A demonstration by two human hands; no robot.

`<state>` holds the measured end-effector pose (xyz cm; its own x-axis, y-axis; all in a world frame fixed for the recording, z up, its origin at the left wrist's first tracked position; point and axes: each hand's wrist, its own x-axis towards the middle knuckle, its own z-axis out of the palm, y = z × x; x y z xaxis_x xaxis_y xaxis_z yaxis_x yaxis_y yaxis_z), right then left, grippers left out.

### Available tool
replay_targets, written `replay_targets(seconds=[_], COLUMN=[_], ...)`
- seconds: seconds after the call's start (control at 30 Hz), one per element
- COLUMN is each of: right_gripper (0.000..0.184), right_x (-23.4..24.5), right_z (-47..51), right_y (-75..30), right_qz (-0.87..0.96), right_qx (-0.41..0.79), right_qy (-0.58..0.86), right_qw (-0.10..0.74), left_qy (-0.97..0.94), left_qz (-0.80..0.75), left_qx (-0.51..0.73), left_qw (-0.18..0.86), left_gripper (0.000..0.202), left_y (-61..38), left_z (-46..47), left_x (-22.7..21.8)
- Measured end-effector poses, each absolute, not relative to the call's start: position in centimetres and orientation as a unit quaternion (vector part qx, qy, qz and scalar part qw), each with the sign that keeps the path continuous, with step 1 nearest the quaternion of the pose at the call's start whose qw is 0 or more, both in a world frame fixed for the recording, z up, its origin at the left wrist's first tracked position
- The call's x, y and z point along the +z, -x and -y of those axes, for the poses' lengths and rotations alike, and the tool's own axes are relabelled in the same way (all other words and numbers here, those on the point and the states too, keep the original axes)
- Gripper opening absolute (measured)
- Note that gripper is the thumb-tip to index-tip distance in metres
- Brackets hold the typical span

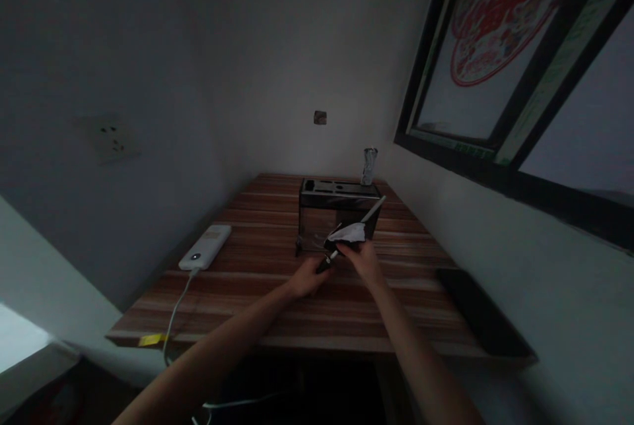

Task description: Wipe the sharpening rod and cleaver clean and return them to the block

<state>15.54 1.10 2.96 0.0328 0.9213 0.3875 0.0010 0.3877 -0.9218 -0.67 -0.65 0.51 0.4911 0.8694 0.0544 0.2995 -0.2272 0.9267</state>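
My left hand (308, 277) is closed around the dark handle of a long knife (374, 209), whose narrow pale blade slants up to the right. A folded black-and-white cloth (349, 233) covers the middle of the blade. Its lower edge is pinched in my right hand (360, 259), beside the left. Whether the cloth is paper or fabric, I cannot tell. Right behind both hands stands a box with see-through walls and a black top (341, 194), partly hidden by the cloth and blade.
On the wooden table (247, 293), a white power bank (205, 248) with a cable lies left. A dark flat object (483, 309) lies along the right edge. A silvery cylinder (368, 166) stands at the back right. Walls close in on both sides; a window frame (456, 144) hangs right.
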Motion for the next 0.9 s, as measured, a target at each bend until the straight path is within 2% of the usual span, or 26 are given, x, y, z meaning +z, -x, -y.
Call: replay_targets(seconds=[0.37, 0.9], right_gripper=[0.033, 0.031], right_x=[2.0, 2.2], right_z=[-0.8, -0.7], right_y=[-14.4, -14.6], right_qz=[0.616, 0.628], right_qx=[0.373, 0.356], right_qy=[0.400, 0.398], right_qw=[0.567, 0.566], left_qy=[-0.707, -0.706], left_qz=[-0.394, -0.399], left_qx=[0.342, 0.363], left_qw=[0.478, 0.458], left_gripper=[0.031, 0.026], left_y=[0.5, 0.4], left_z=[0.4, 0.3], left_x=[0.2, -0.1])
